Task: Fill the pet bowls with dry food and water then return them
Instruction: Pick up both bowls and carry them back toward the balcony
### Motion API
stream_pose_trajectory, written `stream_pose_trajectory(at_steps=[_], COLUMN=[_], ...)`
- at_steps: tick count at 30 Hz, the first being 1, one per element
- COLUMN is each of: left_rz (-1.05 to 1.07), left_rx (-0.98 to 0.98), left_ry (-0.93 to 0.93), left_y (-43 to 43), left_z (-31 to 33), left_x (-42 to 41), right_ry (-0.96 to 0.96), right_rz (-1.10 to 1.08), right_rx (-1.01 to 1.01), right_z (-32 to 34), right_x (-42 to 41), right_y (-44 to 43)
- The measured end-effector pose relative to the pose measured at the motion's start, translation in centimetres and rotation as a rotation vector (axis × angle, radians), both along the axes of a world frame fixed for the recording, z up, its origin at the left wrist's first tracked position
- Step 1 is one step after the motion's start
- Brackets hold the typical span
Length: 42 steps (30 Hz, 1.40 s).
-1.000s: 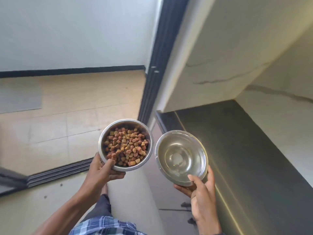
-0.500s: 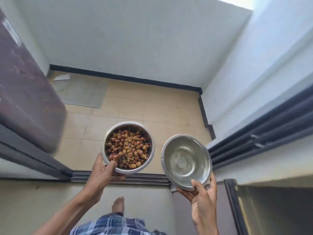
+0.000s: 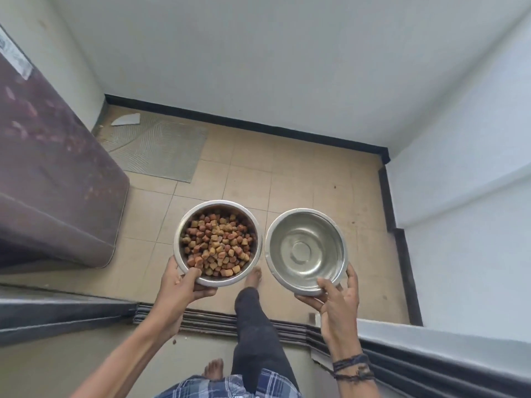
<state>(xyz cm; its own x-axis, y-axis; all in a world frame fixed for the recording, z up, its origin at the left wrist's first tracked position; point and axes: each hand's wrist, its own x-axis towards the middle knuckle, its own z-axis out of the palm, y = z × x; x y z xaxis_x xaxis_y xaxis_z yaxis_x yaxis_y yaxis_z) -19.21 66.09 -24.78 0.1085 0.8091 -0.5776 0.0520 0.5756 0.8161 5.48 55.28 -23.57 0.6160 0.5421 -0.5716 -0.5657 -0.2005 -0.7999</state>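
My left hand [image 3: 181, 288] grips the near rim of a steel food bowl [image 3: 184, 225], thumb over the edge; brown and tan dry kibble [image 3: 218, 244] fills it. My right hand [image 3: 336, 300] holds a second steel bowl [image 3: 306, 249] by its near rim, just to the right of the first. That bowl looks shiny inside; clear water in it is hard to make out. Both bowls are held level above a beige tiled floor [image 3: 301, 173].
A grey mat [image 3: 161, 150] lies on the tiles at the far left by the wall, with a white scrap [image 3: 126, 119] beside it. A dark purple appliance [image 3: 54, 168] stands at left. A ribbed door track [image 3: 218, 320] crosses under my legs. White walls close the small space.
The view has swung from the counter and doorway round to the small tiled area. I have stepped forward across the door track, one foot on the tiles. Both bowls stay in my hands.
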Motion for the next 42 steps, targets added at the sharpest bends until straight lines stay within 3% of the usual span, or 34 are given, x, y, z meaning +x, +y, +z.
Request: stream_pose_trajectory(at_steps=[12, 21, 29, 35, 42], left_rz=[0.118, 0.112, 0.127, 0.098, 0.131], left_rx=[-0.139, -0.241, -0.332, -0.341, -0.341], left_ry=[-0.024, 0.02, 0.054, 0.09, 0.033], left_y=[20.3, 30.3, 32.2, 32.3, 31.8], left_z=[-17.3, -43.1, -64.0, -70.9, -73.7], left_x=[10.7, 15.6, 16.2, 15.9, 15.9], right_ry=[0.053, 0.087, 0.111, 0.14, 0.169], right_rz=[-0.029, -0.091, -0.078, -0.058, -0.072], right_rx=[-0.146, -0.238, -0.277, -0.278, -0.248], right_z=[-17.8, -41.2, -63.1, -72.1, -75.4], right_x=[9.1, 13.2, 14.6, 14.8, 14.9], right_y=[19.8, 28.0, 30.9, 31.1, 31.1])
